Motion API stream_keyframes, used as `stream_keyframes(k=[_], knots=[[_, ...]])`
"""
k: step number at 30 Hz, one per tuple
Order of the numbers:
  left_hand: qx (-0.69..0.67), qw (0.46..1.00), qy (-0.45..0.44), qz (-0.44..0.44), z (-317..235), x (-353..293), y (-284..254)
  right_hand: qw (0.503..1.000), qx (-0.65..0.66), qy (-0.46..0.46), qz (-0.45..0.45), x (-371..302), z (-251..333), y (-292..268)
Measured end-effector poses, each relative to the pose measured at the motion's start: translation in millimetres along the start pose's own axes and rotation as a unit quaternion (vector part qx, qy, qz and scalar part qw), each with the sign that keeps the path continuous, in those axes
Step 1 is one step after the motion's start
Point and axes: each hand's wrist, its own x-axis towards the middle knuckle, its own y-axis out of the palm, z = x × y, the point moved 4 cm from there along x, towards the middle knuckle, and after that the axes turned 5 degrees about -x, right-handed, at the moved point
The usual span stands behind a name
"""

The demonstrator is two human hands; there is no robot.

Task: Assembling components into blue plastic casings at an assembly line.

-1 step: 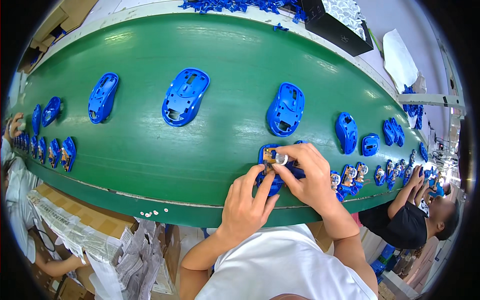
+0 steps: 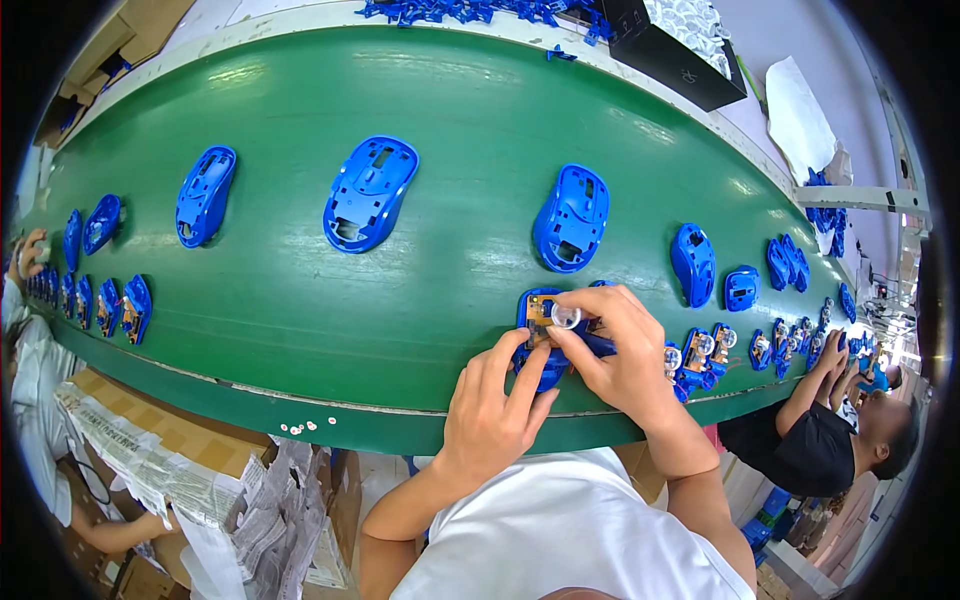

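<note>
On the green belt before me lies a blue mouse base (image 2: 541,372) with a tan circuit board (image 2: 540,307) in it. The fingertips of my left hand (image 2: 492,405) steady this base at its near left side. Between thumb and index finger, my right hand (image 2: 622,350) pinches a clear round plastic part (image 2: 566,316) over the board's right side. The thumb covers some of the board. Beside the base, partly hidden under my right hand, is another blue piece (image 2: 597,343).
Several blue mouse shells (image 2: 372,195) lie along the belt (image 2: 450,130). More bases with boards stand to the left (image 2: 136,308) and right (image 2: 697,352). A black box (image 2: 675,65) of clear parts sits beyond the far edge. People work on both sides.
My right fingers and the clear round part have shifted and turned very slightly; more of the part's round face shows. The left hand stays put.
</note>
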Motion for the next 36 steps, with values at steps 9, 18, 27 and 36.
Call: stream_keyframes(k=[9, 18, 27, 36], knots=[[-0.004, 1.000, 0.009, 0.012, 1.1, 1.1, -0.6, 0.990, 0.104, 0.093, -0.002, -7.1, -5.7, -1.4], [-0.007, 1.000, 0.015, 0.015, 1.9, 3.8, -3.2, 0.998, -0.045, -0.042, -0.012, 3.1, -2.7, 4.7], [0.020, 0.999, 0.031, 0.021, 2.7, -1.8, -0.6, 0.988, -0.071, -0.107, 0.080, 32.4, 24.3, 19.5], [0.032, 0.997, 0.044, 0.045, 2.4, -2.3, -2.3, 0.943, -0.223, -0.105, 0.223, 48.0, 29.1, 56.8]])
